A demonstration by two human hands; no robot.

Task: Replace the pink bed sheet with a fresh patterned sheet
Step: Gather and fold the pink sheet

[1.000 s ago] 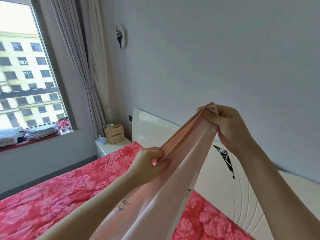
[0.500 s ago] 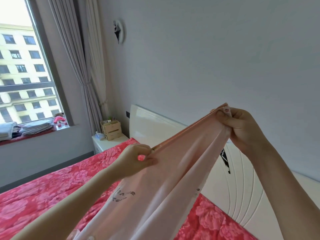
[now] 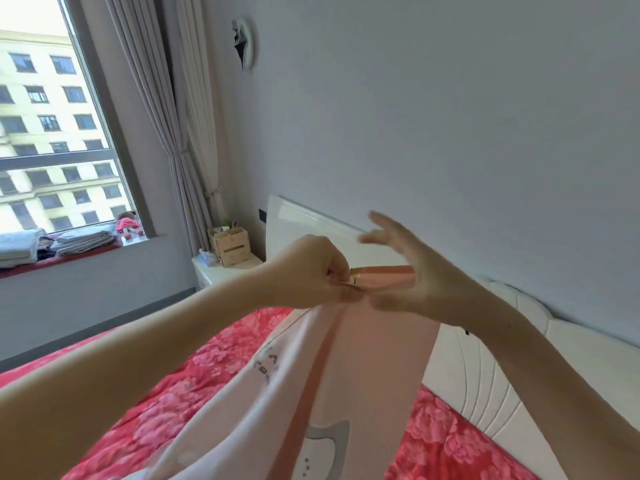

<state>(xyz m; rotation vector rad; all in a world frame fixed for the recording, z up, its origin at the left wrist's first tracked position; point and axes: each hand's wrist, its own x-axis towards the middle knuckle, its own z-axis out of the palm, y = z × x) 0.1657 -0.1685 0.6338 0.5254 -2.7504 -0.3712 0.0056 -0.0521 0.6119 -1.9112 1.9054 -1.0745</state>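
Our left hand (image 3: pixel 311 271) pinches the top edge of the pale pink printed sheet (image 3: pixel 346 375), our right hand (image 3: pixel 415 282) splayed loose just beside it, red floral bedding (image 3: pixel 173 410) below both.

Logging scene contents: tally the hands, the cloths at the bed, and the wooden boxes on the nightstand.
Hands: 2 (left hand, right hand)
Bed cloths: 2 (pale pink sheet, red floral cover)
Wooden boxes: 1 (wooden box)
Total: 5

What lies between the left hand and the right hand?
In the head view, the darker hem of the pale pink sheet runs from the pinching left hand to the open right hand.
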